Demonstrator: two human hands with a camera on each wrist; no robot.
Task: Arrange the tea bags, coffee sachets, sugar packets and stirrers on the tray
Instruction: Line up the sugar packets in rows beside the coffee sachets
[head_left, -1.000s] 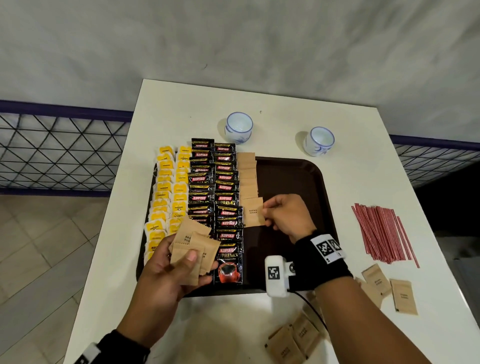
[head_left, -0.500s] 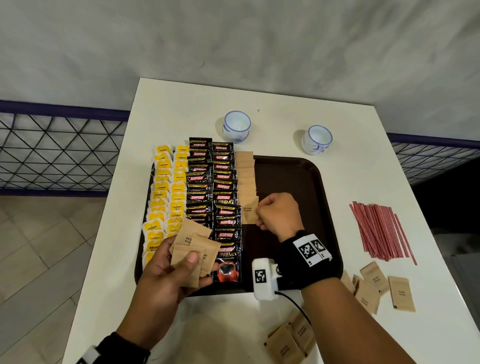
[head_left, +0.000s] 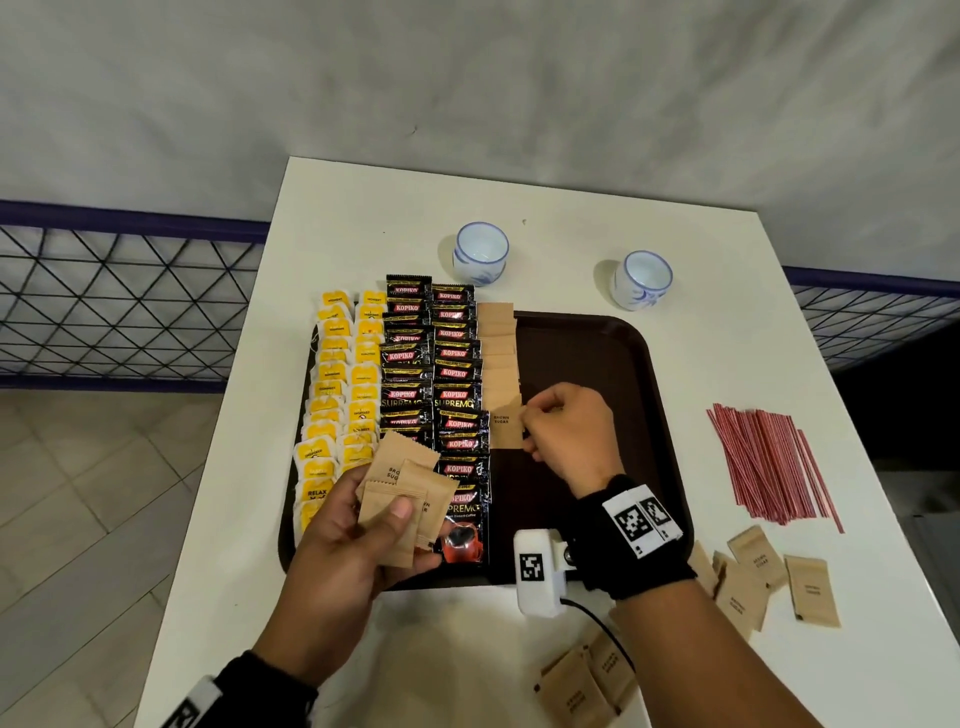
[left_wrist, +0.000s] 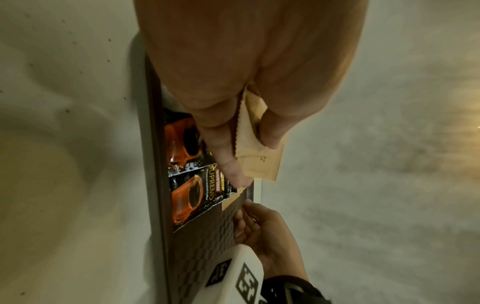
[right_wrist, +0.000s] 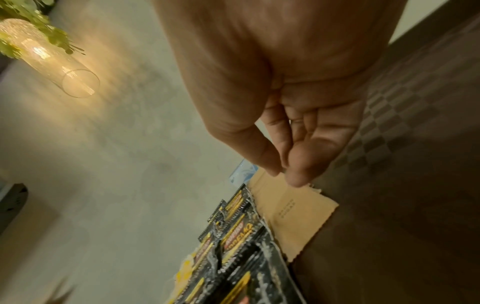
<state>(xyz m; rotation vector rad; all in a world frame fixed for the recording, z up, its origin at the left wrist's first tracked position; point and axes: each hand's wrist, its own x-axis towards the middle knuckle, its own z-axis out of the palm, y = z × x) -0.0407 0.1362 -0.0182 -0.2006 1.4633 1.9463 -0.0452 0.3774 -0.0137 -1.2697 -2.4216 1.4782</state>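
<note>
Right hand (head_left: 563, 434) sits at the near end of the column of brown paper sugar packets (head_left: 497, 358) on the dark brown plastic tray (head_left: 597, 343); the newest packet (head_left: 505, 423) now lies flat, overlapping the one beyond it, where a second ago it was held tilted above the row; half a second ago it was lower but not yet flat. In the right wrist view the thumb and fingertips (right_wrist: 298, 176) hover just at its far edge, loosely curled; whether they still pinch it, I cannot tell; probably letting go.

Left hand (head_left: 358, 530) grips a fan of spare brown sugar packets (head_left: 402, 499) over the near-left tray, unchanged across the frames.

Meaning: sugar column grows by one; near part of its lane bare. Yellow tea bags (head_left: 337, 395) and black coffee sachets (head_left: 436, 374) already in rows at the left; red stirrers (head_left: 769, 462) and loose sugar packets (head_left: 763, 577) remain on the white worktop (head_left: 727, 260), right and near.
</note>
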